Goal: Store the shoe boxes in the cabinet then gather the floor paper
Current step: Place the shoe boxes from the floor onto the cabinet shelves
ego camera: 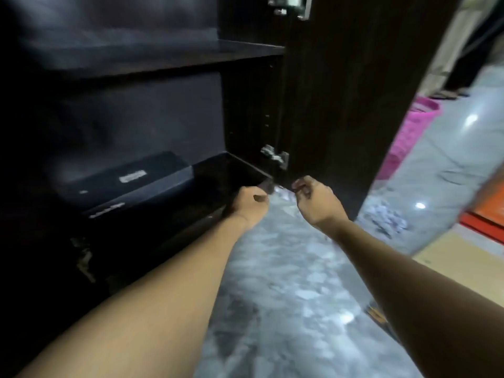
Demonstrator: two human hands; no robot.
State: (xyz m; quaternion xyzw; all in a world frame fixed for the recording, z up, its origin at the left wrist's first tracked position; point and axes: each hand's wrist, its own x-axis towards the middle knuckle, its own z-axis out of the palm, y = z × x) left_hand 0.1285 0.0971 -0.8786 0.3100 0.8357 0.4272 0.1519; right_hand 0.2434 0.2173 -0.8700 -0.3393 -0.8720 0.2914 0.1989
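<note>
Left hand (pixel 252 204), frame centre, grips the near corner of a dark shoe box (pixel 218 173) on the cabinet (pixel 245 105) floor, beside a labelled box (pixel 131 181). Right hand (pixel 317 199) is curled near the door edge; whether it holds anything cannot be told. Risk: a one-corner push may skew the box against the hinge (pixel 275 156).

A polished grey marbled floor (pixel 286 282) runs from 6 o'clock up towards 2 o'clock, with a bright glare spot (pixel 420 205) at 3 o'clock. A pink slatted plastic basket (pixel 409 137) stands on it at 2 o'clock. A blurred orange-red edge (pixel 482 225) shows at 4 o'clock.
</note>
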